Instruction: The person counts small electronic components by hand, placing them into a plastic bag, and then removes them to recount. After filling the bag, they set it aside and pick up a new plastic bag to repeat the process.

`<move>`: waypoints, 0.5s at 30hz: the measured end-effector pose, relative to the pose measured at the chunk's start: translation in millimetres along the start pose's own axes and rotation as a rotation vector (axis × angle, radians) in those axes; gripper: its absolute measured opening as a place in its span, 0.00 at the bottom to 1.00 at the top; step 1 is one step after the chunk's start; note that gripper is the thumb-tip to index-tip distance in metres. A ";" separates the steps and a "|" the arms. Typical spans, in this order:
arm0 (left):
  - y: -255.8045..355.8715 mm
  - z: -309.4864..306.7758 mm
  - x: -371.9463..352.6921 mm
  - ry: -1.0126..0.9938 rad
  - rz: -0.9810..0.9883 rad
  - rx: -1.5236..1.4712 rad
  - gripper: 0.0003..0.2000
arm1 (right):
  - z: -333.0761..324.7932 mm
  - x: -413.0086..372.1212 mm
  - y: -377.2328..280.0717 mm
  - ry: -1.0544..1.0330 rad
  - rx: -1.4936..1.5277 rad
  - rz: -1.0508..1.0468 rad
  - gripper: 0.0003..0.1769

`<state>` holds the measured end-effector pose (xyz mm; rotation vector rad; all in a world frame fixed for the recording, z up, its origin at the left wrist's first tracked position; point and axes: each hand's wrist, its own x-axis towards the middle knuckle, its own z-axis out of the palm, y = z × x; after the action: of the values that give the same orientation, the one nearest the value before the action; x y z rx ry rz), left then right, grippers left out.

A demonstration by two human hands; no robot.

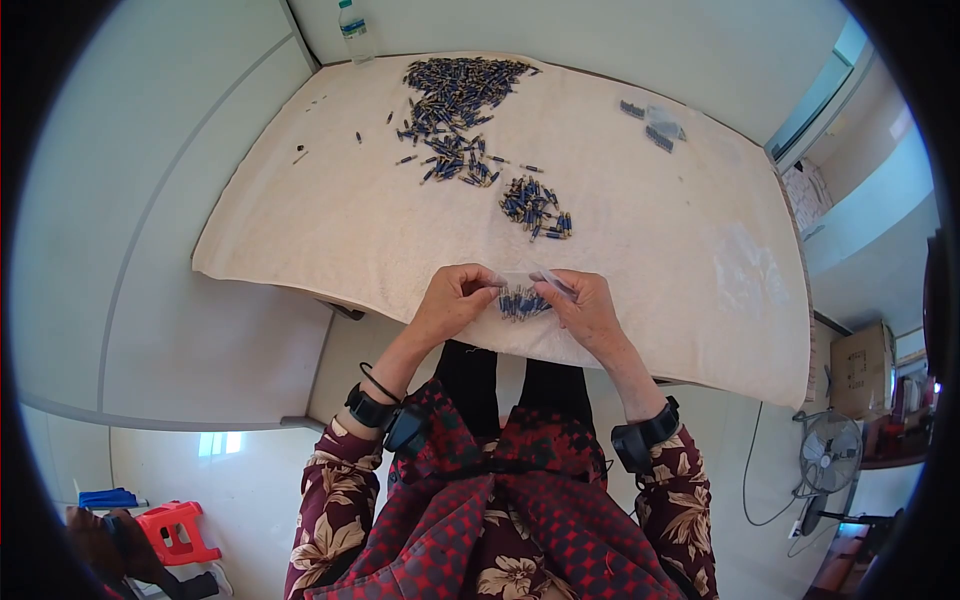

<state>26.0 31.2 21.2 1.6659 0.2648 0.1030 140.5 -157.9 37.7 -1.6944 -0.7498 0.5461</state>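
Note:
Both hands hold a small clear plastic bag (524,301) at the near edge of the table, with several small blue and metallic pieces inside. My left hand (457,300) pinches the bag's left side between thumb and fingers. On the right side, my right hand (583,306) grips the bag near its top edge. Just beyond the hands lies a small pile of blue and brass-coloured pieces (533,207). A much larger pile of the same pieces (460,95) spreads toward the far edge.
A cream cloth (690,260) covers the table. A water bottle (355,32) stands at the far left. Grey strips (659,138) and clear plastic (664,121) lie at the far right. On the floor are a fan (831,451) and a red stool (177,532).

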 end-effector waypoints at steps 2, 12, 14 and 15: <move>0.3 0.5 -0.7 -0.027 -0.053 -0.011 0.06 | 0.3 0.2 1.0 -0.001 0.016 0.047 0.12; 5.7 11.0 -9.1 0.012 -0.068 -0.087 0.16 | 4.1 -5.1 8.0 0.100 0.030 0.104 0.12; 2.5 11.2 -8.6 0.026 -0.019 -0.048 0.17 | 3.9 -5.8 8.8 0.113 0.027 0.105 0.12; 0.3 11.6 -7.3 0.019 -0.010 -0.039 0.17 | 3.6 -5.6 10.1 0.116 0.037 0.106 0.12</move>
<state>21.6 18.2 20.8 1.6258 0.2835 0.1164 136.1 -161.0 26.9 -1.7228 -0.5658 0.5267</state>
